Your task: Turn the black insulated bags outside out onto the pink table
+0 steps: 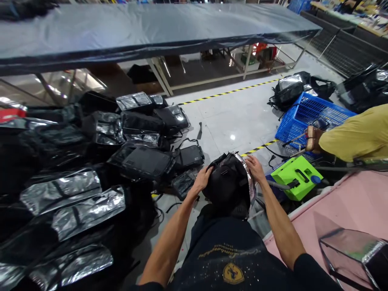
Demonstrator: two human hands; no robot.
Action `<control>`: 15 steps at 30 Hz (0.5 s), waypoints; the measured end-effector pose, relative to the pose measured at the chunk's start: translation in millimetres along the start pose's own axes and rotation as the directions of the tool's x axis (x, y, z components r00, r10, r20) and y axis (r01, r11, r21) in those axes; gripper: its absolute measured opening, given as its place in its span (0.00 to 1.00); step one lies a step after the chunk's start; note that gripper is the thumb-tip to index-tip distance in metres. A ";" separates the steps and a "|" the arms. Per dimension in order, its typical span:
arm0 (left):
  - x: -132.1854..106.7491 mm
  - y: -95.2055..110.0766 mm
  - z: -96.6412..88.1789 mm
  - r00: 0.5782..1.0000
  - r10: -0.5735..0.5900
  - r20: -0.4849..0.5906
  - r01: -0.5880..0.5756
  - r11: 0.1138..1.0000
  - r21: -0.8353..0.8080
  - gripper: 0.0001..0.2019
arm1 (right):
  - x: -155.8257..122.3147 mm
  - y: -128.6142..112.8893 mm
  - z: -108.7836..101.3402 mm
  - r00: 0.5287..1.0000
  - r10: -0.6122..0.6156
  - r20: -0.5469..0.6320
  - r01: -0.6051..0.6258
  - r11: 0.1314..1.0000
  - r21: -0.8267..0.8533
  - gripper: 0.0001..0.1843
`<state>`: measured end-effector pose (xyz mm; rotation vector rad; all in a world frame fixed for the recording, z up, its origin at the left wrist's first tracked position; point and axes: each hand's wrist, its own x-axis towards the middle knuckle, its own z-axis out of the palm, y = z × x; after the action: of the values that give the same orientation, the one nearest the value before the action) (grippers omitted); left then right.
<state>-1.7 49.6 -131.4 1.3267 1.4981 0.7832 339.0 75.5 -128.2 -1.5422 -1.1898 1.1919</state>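
A black bag [226,182] with a shiny silver lining is held up in front of my chest. My left hand [203,178] grips its left side, the fingers partly hidden behind the black fabric. On the other side, my right hand [255,167] is closed at the silver edge [245,169] of the bag, thumb and fingers bent at the rim. The inside of the bag is turned away from me. Just left of my left hand, more black bags [189,155] lie on the floor.
Many black bags with silver linings [91,214] are heaped at the left. A long covered table [157,28] spans the back. To the right are a blue crate [318,109], a lime-green machine [297,178], a pink-covered surface [342,202] and a person in a yellow top [357,135].
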 end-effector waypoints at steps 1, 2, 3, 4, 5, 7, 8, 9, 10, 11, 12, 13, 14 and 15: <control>-0.5 -3.1 2.7 1.000 -0.014 -0.004 0.014 1.000 -0.009 0.31 | -14.3 7.7 -12.8 0.997 -0.064 -0.040 0.063 0.998 -0.032 0.48; -0.5 -6.1 5.8 1.000 -0.027 -0.007 0.027 0.999 -0.018 0.31 | -31.7 17.1 -26.2 0.991 -0.122 -0.059 0.116 0.987 -0.107 0.49; -0.3 -8.6 8.8 0.999 -0.038 -0.012 0.038 0.999 -0.027 0.32 | -51.7 28.3 -38.8 0.984 -0.169 -0.057 0.154 0.967 -0.201 0.51; 0.1 -10.7 11.5 0.999 -0.046 -0.018 0.046 0.998 -0.036 0.33 | -73.4 40.7 -49.5 0.979 -0.197 -0.046 0.176 0.942 -0.287 0.55; 0.4 -12.0 13.7 0.998 -0.054 -0.025 0.053 0.998 -0.044 0.33 | -95.3 53.5 -57.0 0.979 -0.201 -0.036 0.176 0.919 -0.353 0.60; 1.1 -12.6 15.9 0.997 -0.067 -0.038 0.064 0.996 -0.059 0.35 | -133.1 77.0 -60.6 0.989 -0.137 -0.059 0.101 0.905 -0.412 0.67; 1.3 -12.0 15.9 0.996 -0.072 -0.042 0.070 0.995 -0.066 0.35 | -146.1 85.6 -57.1 0.991 -0.087 -0.101 0.039 0.912 -0.408 0.66; 1.4 -11.0 15.3 0.996 -0.079 -0.045 0.076 0.994 -0.072 0.36 | -154.1 91.4 -51.4 0.987 -0.038 -0.154 -0.025 0.923 -0.384 0.65; 1.3 -9.7 14.1 0.995 -0.087 -0.047 0.083 0.994 -0.078 0.37 | -157.3 94.1 -45.0 0.978 0.005 -0.207 -0.079 0.934 -0.350 0.62; 0.9 -8.3 12.7 0.994 -0.094 -0.048 0.090 0.993 -0.081 0.37 | -156.4 93.7 -39.1 0.966 0.037 -0.256 -0.118 0.944 -0.309 0.59; 0.2 -6.9 11.2 0.994 -0.101 -0.049 0.097 0.992 -0.081 0.38 | -152.7 90.9 -34.8 0.952 0.066 -0.297 -0.149 0.952 -0.266 0.56; -0.7 -5.4 9.6 0.993 -0.106 -0.050 0.102 0.991 -0.083 0.38 | -147.6 86.1 -32.7 0.937 0.103 -0.333 -0.182 0.959 -0.216 0.53; -1.7 -3.9 8.2 0.992 -0.110 -0.055 0.105 0.991 -0.087 0.39 | -142.4 79.9 -32.8 0.920 0.148 -0.364 -0.219 0.962 -0.162 0.50; -2.5 -2.3 7.0 0.991 -0.113 -0.067 0.106 0.990 -0.094 0.39 | -137.8 72.7 -34.7 0.900 0.196 -0.389 -0.256 0.960 -0.109 0.47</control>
<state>3.8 45.9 -135.2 1.1496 1.5603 0.8258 372.7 -76.2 -165.0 -1.9694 -0.8815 0.9016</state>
